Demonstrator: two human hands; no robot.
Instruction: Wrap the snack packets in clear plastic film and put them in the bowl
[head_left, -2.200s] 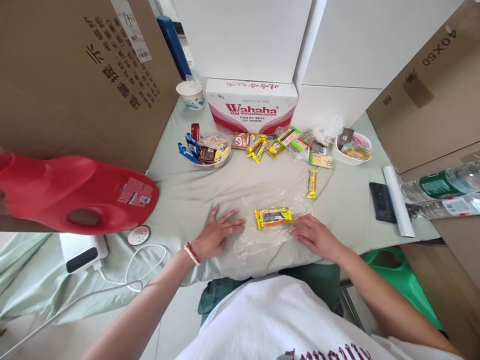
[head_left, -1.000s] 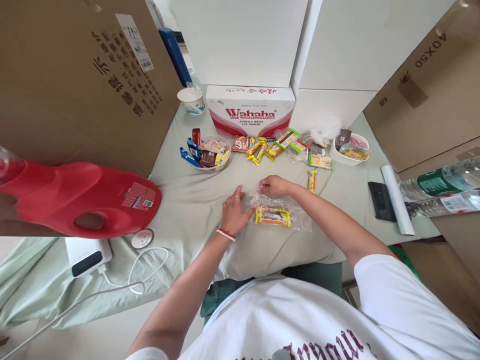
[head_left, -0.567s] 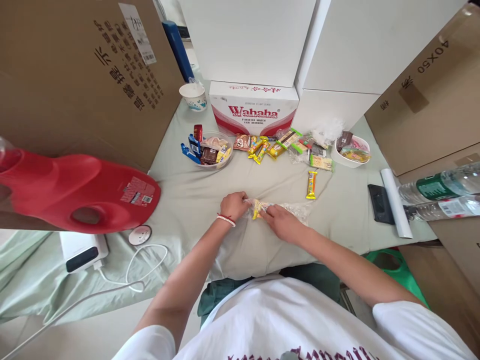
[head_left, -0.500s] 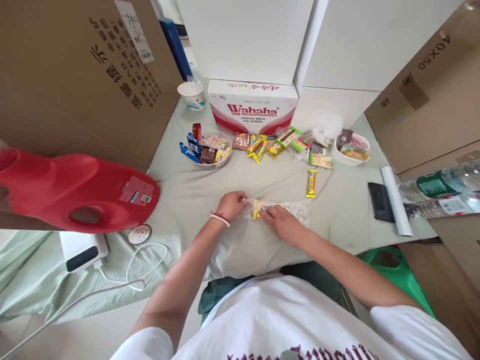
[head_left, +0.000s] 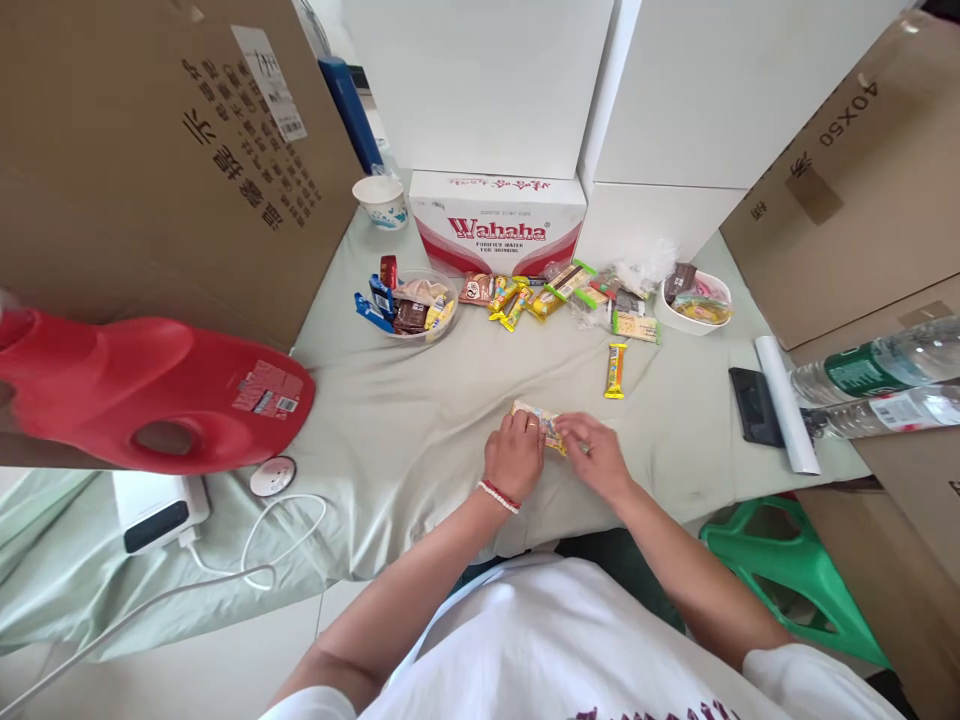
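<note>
Here, your right hand [head_left: 602, 460] pinches the small yellow, plastic-wrapped snack bundle [head_left: 551, 434] on the green-draped bench [head_left: 420, 430]; your left hand [head_left: 515, 458] covers it, grip unclear. Likely light, slippery, crushable: hold its ends.

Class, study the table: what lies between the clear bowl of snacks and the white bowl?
The head view shows a row of wrapped snacks between the clear bowl and the white bowl, with crumpled clear plastic near the latter.
</note>
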